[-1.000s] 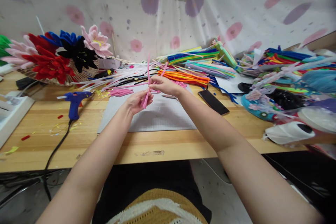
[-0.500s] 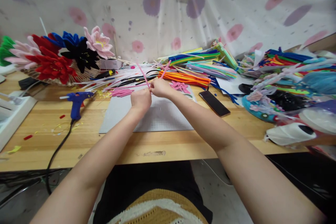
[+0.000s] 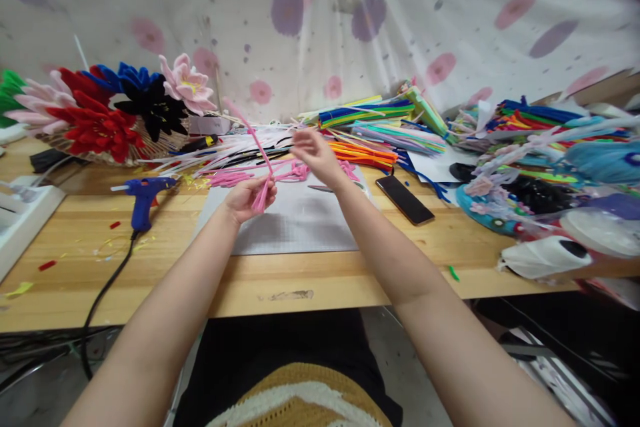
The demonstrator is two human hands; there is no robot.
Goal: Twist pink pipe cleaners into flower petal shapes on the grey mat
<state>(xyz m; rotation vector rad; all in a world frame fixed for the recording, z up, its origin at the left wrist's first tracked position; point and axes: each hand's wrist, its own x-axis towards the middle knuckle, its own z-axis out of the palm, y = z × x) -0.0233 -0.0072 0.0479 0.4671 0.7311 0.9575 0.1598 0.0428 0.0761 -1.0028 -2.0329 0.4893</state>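
Observation:
My left hand (image 3: 250,197) is closed on a pink pipe cleaner (image 3: 257,140), which sticks up and leans to the left. Its lower end is blurred and looks doubled or looped below my fingers. To the right, my right hand (image 3: 317,157) hangs above the grey mat (image 3: 300,230) with fingers apart and holding nothing. Beneath it, what looks like a pair of scissors (image 3: 321,188) lies on the mat, partly hidden by my wrist. Shaped pink pipe-cleaner pieces (image 3: 299,172) rest between my hands. Cut pink lengths (image 3: 231,177) lie at the mat's left back.
A blue glue gun (image 3: 143,200) with a black cord stands left. Fuzzy flowers (image 3: 105,121) fill the back left. Orange pipe cleaners (image 3: 363,155) and other bundles line the back. A phone (image 3: 405,200) lies right, before a cluttered heap and a white roll (image 3: 543,257).
My hands have moved apart. The right hand has let go of the pink pipe cleaner and opened; the left has turned and lowered slightly, still holding it.

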